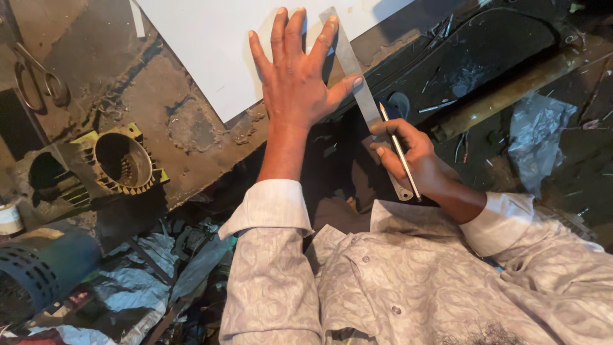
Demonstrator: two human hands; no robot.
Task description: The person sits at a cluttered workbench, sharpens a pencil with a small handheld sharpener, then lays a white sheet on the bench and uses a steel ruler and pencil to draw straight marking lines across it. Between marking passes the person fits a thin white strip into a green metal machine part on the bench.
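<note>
Left hand (pixel 295 80) lies flat, fingers spread, on the white sheet (pixel 211 45), thumb touching the steel ruler (pixel 357 89). Ruler long axis runs diagonally — upper end on the sheet, lower end in the right hand (pixel 408 156), which grips it together with a pencil (pixel 399 150) — tip pointing up-left.

Scissors (pixel 35 80) at upper left; ribbed motor housing (pixel 121 161) left of centre; blue fan cover (pixel 35 278) at lower left; crumpled plastic (pixel 539 131) at right.
</note>
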